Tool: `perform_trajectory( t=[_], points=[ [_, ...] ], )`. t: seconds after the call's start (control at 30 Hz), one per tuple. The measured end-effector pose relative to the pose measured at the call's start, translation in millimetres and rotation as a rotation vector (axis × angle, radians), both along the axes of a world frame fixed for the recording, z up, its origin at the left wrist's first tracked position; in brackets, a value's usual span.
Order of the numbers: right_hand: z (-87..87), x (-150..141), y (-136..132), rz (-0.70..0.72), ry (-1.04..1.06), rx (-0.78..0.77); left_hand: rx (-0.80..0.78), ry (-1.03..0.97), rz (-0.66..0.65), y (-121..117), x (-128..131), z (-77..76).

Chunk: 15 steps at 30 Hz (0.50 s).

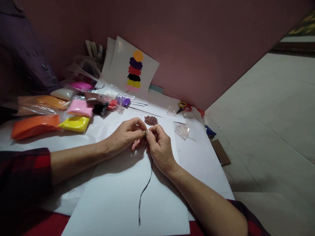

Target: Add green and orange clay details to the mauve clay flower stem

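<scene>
My left hand [130,132] and my right hand [159,144] meet over the white paper sheet [110,203], thumbs and fingers pinched together. Between their fingertips shows a tiny greenish piece [145,133], mostly covered. A thin, dark, wire-like stem [147,185] emerges from below my right hand and trails down the sheet with a slight bend. Just beyond the fingertips is a brown, many-petalled flower [151,120]. A short thin line runs from it toward my fingers; whether it joins the stem is hidden.
Bags of coloured clay, including orange [35,127], yellow [75,124] and pink [80,108], lie at left. A paper with coloured patches [145,70] leans on the wall. Thin rods [145,112], scissors [183,106] and a clear plastic bag [182,131] lie beyond my hands.
</scene>
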State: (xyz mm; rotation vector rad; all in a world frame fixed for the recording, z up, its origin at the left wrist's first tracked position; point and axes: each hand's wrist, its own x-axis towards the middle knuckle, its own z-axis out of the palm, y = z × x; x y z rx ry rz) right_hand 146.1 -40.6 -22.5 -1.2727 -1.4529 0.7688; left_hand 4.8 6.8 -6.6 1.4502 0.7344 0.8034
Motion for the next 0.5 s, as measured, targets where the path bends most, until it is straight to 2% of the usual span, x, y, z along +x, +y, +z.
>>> perform_trajectory(
  t=[0.5],
  points=[
    [0.7,-1.0,-0.3,0.022,0.041,-0.016,-0.029,-0.025,0.0,-0.1,-0.1,-1.5]
  ],
)
